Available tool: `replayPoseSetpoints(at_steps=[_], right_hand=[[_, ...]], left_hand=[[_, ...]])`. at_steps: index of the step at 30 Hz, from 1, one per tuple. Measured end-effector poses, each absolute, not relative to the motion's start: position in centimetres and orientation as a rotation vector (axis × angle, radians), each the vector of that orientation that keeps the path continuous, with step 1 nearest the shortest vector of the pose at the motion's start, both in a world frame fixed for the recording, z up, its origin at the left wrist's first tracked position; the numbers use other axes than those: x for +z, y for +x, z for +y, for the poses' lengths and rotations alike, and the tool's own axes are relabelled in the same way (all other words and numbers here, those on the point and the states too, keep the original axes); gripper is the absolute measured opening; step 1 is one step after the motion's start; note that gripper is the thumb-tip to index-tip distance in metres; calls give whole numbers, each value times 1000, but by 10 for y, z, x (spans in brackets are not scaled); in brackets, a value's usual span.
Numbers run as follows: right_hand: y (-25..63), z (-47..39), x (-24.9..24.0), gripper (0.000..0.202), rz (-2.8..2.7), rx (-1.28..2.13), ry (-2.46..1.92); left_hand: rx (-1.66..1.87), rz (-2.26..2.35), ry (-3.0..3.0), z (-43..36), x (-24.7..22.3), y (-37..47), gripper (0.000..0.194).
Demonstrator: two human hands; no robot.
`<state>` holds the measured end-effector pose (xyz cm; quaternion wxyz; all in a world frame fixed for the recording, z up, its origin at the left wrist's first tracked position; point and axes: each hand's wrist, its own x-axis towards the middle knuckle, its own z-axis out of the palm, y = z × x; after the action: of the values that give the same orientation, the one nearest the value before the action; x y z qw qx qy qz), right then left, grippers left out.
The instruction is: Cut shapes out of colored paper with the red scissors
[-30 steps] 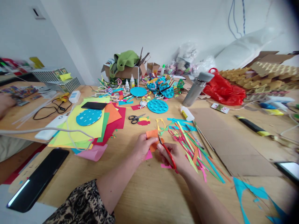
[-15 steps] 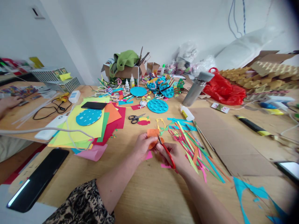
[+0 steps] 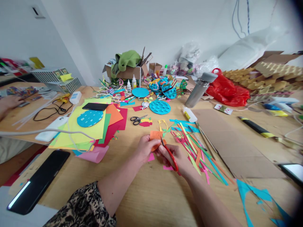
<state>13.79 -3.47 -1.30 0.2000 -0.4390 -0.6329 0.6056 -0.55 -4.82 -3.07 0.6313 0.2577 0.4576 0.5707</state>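
My left hand (image 3: 145,148) pinches a small piece of orange paper (image 3: 155,136) between thumb and fingers. Red-handled scissors (image 3: 170,156) are in my right hand (image 3: 174,155), their blades up against the right edge of the orange paper. Pink paper scraps (image 3: 151,157) lie on the table under my hands. Beyond them are a second pair of scissors (image 3: 136,120) with dark handles, a red and yellow paper cutout (image 3: 145,122) and a yellow paper frame (image 3: 163,124). Many coloured paper strips (image 3: 196,148) spread to the right of my hands.
Coloured sheets (image 3: 71,132) with a phone (image 3: 95,107) are stacked at left. A brown cardboard sheet (image 3: 234,145), a glue bottle (image 3: 189,114) and a steel flask (image 3: 200,91) stand or lie at right. Another person's hand (image 3: 11,102) rests at far left.
The orange paper and scissors have shifted very slightly to the right within the view. Both hands keep their hold, and the rest looks the same.
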Motion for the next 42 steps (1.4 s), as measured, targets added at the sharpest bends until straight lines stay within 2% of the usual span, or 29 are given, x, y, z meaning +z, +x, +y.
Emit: replayPoseSetpoints(at_steps=[6,20,42], right_hand=[[137,-35,-11,60,-1798,1648,-1263],[138,-34,-13,53,-1797,1609,-1290],[140,-33,-10,55,-1841,1639,-1216]], left_hand=[[1326,1041,568,-49,-29,-4,16],[1308,1043,537,-49,-26,-6,21],[1264,1040,583,-49,-26,-7,20]])
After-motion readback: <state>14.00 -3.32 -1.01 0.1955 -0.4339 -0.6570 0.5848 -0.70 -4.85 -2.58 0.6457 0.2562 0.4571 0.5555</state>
